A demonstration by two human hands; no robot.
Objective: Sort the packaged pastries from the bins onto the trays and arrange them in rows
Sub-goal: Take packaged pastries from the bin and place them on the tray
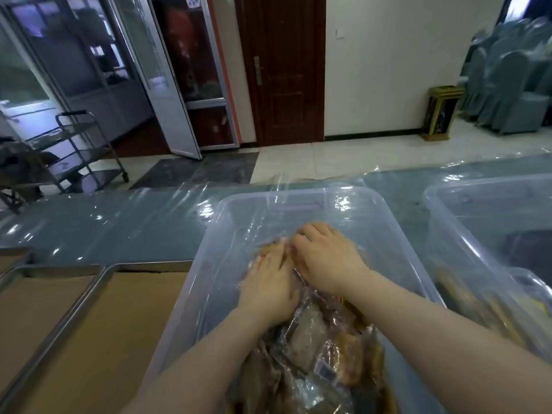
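Both of my hands reach into a clear plastic bin (397,210) in front of me. A heap of packaged pastries (316,351) in clear wrappers fills its near part. My left hand (268,286) lies palm down on the heap with its fingers stretched forward. My right hand (325,258) sits just beside it, palm down, its fingers bent over a wrapped pastry (270,248) at the far end of the heap. Whether either hand grips a packet is hidden by the hands themselves. Two metal trays (98,276) lined with brown paper lie to the left of the bin.
A second clear bin (448,204) with more packets stands at the right. The table (119,228) carries a glossy plastic cover. Beyond it are a metal trolley (80,150), a glass door, a brown wooden door, a small waste bin (442,113) and stacked covered chairs.
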